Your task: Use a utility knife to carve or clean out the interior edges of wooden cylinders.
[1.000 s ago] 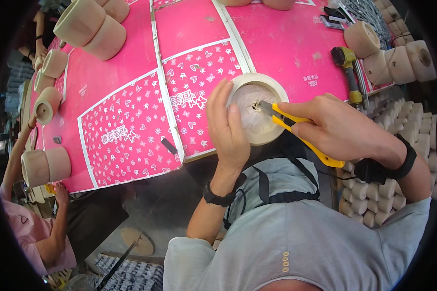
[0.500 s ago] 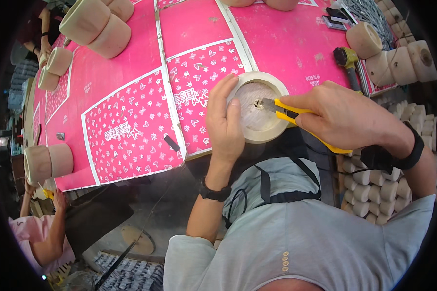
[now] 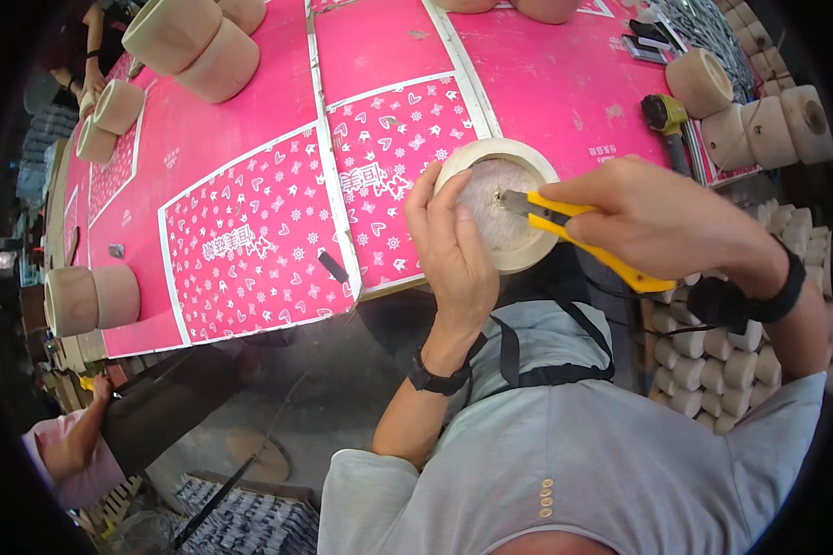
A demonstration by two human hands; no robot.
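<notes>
A pale round, hollow piece [image 3: 501, 148], wood-like with a raised rim, is held at the table's near edge with its open side toward me. My left hand [image 3: 455, 242] grips its left side, fingers curled over the rim. In my right hand [image 3: 652, 217] is a yellow utility knife [image 3: 617, 266]. The knife's blade points left, its tip at a small hole in the middle of the recessed floor. Whether the tip is inside the hole I cannot tell.
On the pink-covered table [image 3: 379, 55] stand more pale round pieces [image 3: 217, 69] and a yellow-and-black power tool [image 3: 665, 114]. A small dark bar [image 3: 333, 267] lies near the front edge. Stacked pieces [image 3: 713, 370] fill the lower right. A co-worker's arm [image 3: 88, 425] shows at lower left.
My left hand has shifted right and its fingers now curl further over the rim. The knife tip stays near the hole. The lower-left co-worker's arm has moved down.
</notes>
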